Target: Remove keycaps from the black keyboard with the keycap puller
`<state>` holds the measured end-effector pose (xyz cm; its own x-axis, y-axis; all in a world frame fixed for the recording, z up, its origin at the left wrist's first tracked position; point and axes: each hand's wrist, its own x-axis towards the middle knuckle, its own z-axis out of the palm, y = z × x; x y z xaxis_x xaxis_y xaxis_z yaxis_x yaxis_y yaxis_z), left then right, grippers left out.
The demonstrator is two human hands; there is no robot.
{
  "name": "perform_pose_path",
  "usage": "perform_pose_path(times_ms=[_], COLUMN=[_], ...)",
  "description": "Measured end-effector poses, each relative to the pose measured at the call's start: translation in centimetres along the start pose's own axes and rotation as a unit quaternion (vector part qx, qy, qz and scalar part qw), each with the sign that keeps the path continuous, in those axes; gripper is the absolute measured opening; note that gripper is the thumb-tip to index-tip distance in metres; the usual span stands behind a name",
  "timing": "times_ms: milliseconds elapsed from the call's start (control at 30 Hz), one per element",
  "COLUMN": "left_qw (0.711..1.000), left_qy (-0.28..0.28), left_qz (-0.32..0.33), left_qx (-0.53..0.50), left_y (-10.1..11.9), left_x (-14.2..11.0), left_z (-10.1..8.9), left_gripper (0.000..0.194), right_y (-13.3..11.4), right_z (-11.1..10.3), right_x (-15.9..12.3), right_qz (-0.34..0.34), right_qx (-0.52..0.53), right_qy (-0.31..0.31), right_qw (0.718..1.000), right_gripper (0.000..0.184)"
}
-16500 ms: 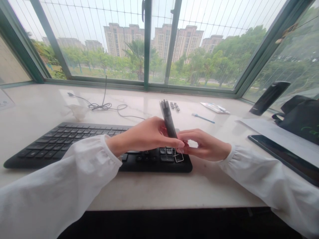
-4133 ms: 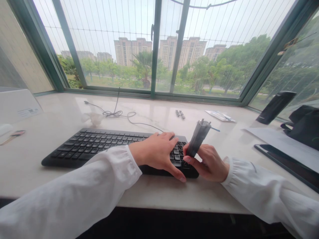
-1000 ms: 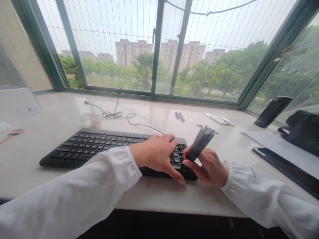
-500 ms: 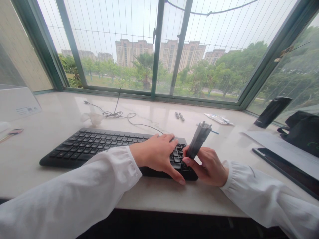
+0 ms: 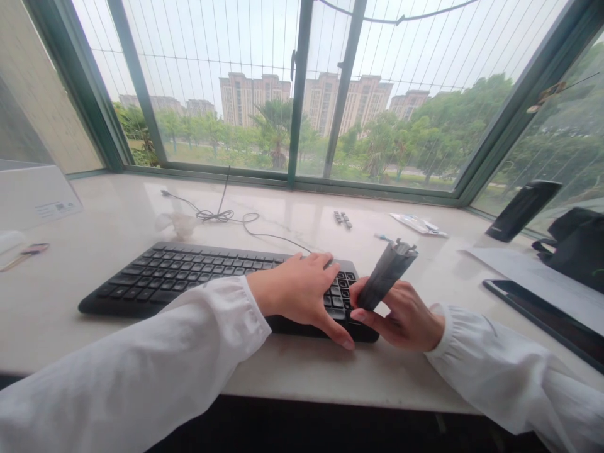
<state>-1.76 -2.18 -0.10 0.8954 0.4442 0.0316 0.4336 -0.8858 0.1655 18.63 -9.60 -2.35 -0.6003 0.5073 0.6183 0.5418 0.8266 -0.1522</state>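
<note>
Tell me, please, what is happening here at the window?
A person's left hand is spread over the right part of a black keyboard. The right hand grips a dark tool, tilted, at the keyboard's right end; the tool's lower tip is hidden by the fingers. Some key positions there look uncapped, and small grey pieces lie beyond the keyboard.

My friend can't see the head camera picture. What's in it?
A person's left hand rests spread on a black keyboard while the right hand holds a dark, tilted tool at the keyboard's right end. Small grey pieces lie behind, near a window.
</note>
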Motion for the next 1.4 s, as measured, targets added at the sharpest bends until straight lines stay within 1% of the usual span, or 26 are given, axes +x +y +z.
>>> perform_pose_path(times_ms=[167, 267, 367, 467, 533, 600, 733, 800, 900, 1033, 1233, 1400], left_qw=[1.000, 1.000, 1.000, 1.000, 1.000, 1.000, 1.000, 1.000, 1.000, 1.000, 1.000, 1.000], left_qy=[0.003, -0.003, -0.008, -0.002, 0.002, 0.001, -0.003, -0.003, -0.003, -0.005, -0.006, -0.008], left_qz=[0.006, 0.000, -0.006, -0.003, 0.001, 0.002, 0.001, 0.000, 0.001, 0.001, -0.004, -0.009], left_qx=[-0.004, -0.006, -0.006, -0.005, -0.008, -0.013, -0.016, -0.015, -0.017, -0.021, -0.019, -0.016], left_y=[-0.1, -0.2, -0.2, -0.3, -0.3, -0.3, -0.3, -0.3, -0.3, -0.2, -0.1, -0.1], left_x=[0.0, 0.0, 0.0, 0.0, 0.0, -0.1, -0.1, -0.1, -0.1, -0.1, 0.0, -0.1], left_z=[0.1, 0.1, 0.1, 0.2, 0.2, 0.2, 0.2, 0.2, 0.1, 0.0, -0.1, 0.0], left_gripper=[0.104, 0.105, 0.110, 0.109, 0.107, 0.106, 0.107, 0.107, 0.109, 0.112, 0.109, 0.109], right_y=[0.2, 0.0, -0.2, -0.3, -0.3, -0.3, -0.6, -0.8, -1.1, -1.3, -1.3, -0.7], right_z=[-0.3, -1.0, -2.0, -2.6, -2.6, -2.4, -2.2, -2.2, -2.2, -2.0, -2.2, -2.6], right_x=[0.2, 0.5, 0.8, 0.9, 0.9, 0.8, 0.8, 0.9, 1.2, 1.1, 0.8, 0.9], right_qz=[0.036, 0.050, 0.043, 0.053, 0.075, 0.106, 0.177, 0.191, 0.193, 0.200, 0.147, 0.153], right_qx=[0.035, 0.056, 0.075, 0.074, 0.078, 0.107, 0.193, 0.200, 0.179, 0.159, 0.127, 0.152], right_qy=[-0.013, -0.047, -0.087, -0.094, -0.089, -0.082, -0.070, -0.080, -0.097, -0.096, -0.112, -0.150], right_qw=[0.999, 0.996, 0.992, 0.991, 0.990, 0.985, 0.963, 0.958, 0.960, 0.962, 0.975, 0.965], right_gripper=[0.020, 0.020, 0.020, 0.017, 0.014, 0.014, 0.017, 0.015, 0.011, 0.009, 0.011, 0.013])
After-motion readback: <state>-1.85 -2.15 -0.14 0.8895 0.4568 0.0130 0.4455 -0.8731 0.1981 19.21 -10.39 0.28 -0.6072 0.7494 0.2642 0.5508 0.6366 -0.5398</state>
